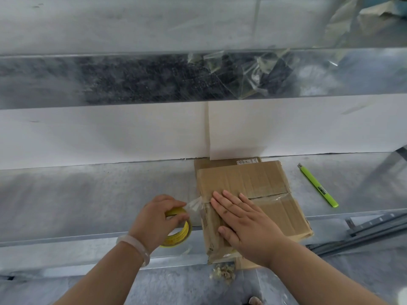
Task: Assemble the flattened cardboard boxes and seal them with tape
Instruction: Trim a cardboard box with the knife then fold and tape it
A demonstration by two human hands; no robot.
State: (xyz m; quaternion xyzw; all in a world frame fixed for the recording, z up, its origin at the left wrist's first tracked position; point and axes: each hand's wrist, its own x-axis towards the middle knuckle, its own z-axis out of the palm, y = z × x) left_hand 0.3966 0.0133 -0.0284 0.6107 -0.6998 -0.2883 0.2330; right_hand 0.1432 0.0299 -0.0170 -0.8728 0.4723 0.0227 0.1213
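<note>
Metal shelf (110, 194): right hand (244, 223) flat on box (275, 190); left hand (156, 219) grips tape roll (182, 234).

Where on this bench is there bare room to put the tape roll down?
Widest bare bench lies left of the tape roll and left hand, up to the white sheet. A narrower strip runs between cardboard box and green cutter. Crowded at the box.

Left hand (154, 221) hides most of tape roll (186, 233); label (246, 161) txt behind box (253, 179) too small to read, same w/ green cutter (317, 184) print.
</note>
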